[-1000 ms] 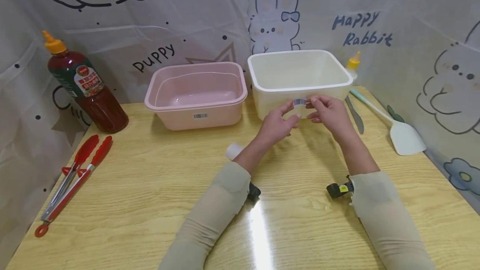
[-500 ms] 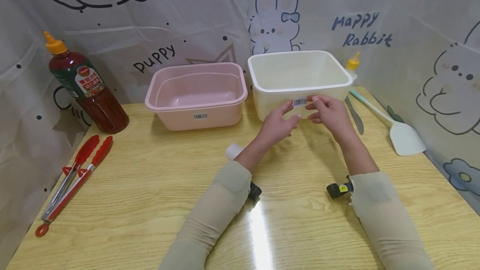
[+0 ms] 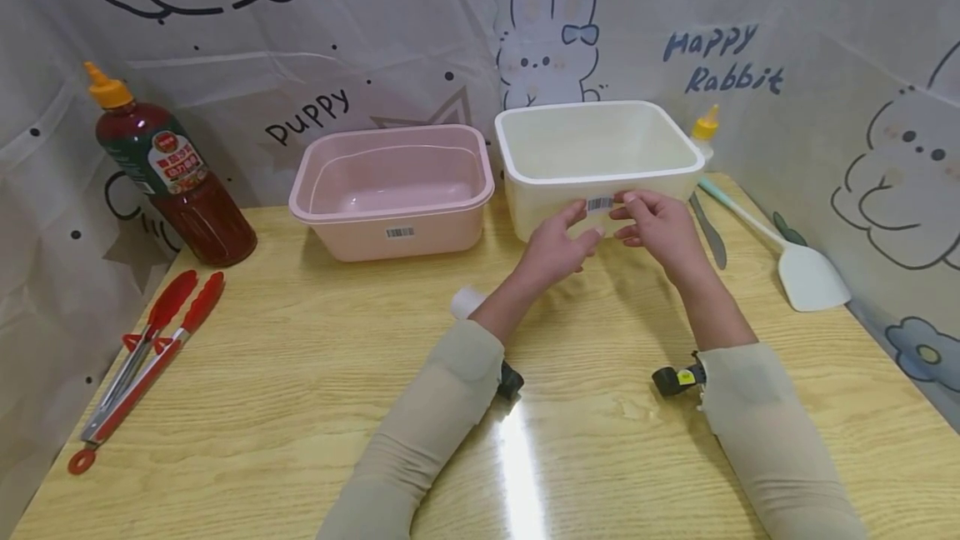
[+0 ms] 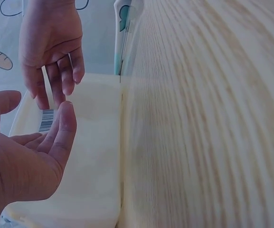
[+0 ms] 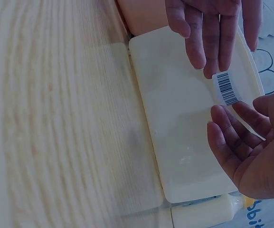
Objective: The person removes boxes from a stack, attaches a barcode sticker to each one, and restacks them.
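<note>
A barcode sticker (image 3: 599,204) lies flat against the front wall of the white basin (image 3: 532,205), just below its rim. At the sticker's left end the fingertips of my left hand (image 3: 551,250) touch it, thumb held apart. My right hand (image 3: 662,232) has its fingertips at the right end. In the right wrist view, the barcode sticker (image 5: 226,89) shows between the two hands, with the right thumb apart from the fingers. Fingers cover part of the barcode sticker (image 4: 46,120) in the left wrist view.
Left of the white basin stands a pink basin (image 3: 405,244) with its own barcode. A small white roll (image 3: 467,302) lies by my left forearm. A red sauce bottle (image 3: 180,165) and red tongs (image 3: 146,365) are at left; a knife (image 3: 708,227), white spatula (image 3: 810,273) and yellow-capped bottle (image 3: 705,130) at right.
Between the frames both hands stay almost still at the sticker. It looks slightly less tilted and flatter on the basin wall than one second ago.
</note>
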`<state>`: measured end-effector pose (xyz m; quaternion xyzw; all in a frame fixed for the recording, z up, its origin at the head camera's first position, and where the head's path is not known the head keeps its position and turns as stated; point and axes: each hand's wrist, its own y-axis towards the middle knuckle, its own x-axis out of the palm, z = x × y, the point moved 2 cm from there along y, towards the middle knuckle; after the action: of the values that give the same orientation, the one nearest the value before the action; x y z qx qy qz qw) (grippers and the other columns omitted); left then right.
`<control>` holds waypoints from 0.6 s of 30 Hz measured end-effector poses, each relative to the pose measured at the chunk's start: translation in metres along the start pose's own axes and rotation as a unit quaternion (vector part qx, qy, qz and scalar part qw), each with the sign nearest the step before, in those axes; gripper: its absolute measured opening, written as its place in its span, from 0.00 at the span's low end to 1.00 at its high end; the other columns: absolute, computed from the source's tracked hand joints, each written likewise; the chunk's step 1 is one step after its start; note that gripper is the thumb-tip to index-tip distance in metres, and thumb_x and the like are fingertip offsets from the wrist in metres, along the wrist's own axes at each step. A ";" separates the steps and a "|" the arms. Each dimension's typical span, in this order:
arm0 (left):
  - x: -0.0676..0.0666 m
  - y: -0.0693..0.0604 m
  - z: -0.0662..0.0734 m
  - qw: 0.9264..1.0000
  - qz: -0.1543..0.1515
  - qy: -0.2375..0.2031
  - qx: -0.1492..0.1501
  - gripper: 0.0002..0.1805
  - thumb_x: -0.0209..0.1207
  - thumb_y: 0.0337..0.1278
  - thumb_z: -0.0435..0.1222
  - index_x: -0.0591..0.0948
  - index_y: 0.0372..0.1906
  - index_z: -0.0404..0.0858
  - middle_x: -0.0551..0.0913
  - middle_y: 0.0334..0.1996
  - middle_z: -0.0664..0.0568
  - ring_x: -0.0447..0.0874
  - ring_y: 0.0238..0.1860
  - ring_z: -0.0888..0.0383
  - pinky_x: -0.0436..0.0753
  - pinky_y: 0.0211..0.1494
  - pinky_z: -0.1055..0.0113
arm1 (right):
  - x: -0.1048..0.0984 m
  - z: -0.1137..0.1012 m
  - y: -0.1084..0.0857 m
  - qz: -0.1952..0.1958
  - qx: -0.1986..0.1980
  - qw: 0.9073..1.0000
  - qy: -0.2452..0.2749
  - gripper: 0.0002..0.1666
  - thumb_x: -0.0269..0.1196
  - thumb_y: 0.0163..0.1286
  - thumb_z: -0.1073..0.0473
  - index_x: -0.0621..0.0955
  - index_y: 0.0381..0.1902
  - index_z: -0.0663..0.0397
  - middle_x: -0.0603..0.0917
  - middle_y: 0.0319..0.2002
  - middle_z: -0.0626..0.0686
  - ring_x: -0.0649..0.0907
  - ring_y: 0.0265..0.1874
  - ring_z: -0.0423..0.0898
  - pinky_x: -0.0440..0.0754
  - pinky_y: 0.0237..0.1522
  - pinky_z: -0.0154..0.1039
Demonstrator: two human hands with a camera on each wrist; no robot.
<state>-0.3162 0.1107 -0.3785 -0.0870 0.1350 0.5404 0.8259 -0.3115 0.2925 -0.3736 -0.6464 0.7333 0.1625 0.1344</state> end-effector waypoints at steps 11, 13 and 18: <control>0.001 -0.001 0.000 1.000 0.003 0.006 -0.012 0.36 0.58 0.71 0.46 0.61 0.79 0.50 0.70 0.75 0.57 0.89 0.48 0.58 0.86 0.37 0.69 | -0.002 -0.001 -0.002 0.007 -0.004 1.000 -0.006 0.31 0.50 0.81 0.41 0.78 0.64 0.60 0.86 0.53 0.61 0.89 0.32 0.38 0.86 0.36 0.31; 0.001 -0.001 0.000 1.000 0.003 0.009 -0.009 0.36 0.58 0.71 0.46 0.61 0.79 0.50 0.70 0.75 0.56 0.89 0.47 0.58 0.86 0.37 0.69 | -0.002 -0.001 -0.001 0.010 -0.004 1.000 -0.009 0.31 0.50 0.81 0.41 0.78 0.64 0.60 0.86 0.54 0.62 0.88 0.31 0.37 0.86 0.36 0.30; 0.003 0.000 -0.001 1.000 -0.001 0.008 -0.010 0.36 0.59 0.70 0.46 0.61 0.79 0.51 0.69 0.75 0.53 0.89 0.48 0.56 0.87 0.38 0.68 | -0.004 0.001 0.000 0.009 0.001 1.000 -0.017 0.33 0.49 0.81 0.40 0.77 0.66 0.60 0.84 0.57 0.65 0.88 0.32 0.37 0.86 0.36 0.30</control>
<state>-0.3155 0.1128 -0.3801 -0.0995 0.1358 0.5398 0.8247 -0.3109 0.2967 -0.3724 -0.6369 0.7367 0.1739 0.1462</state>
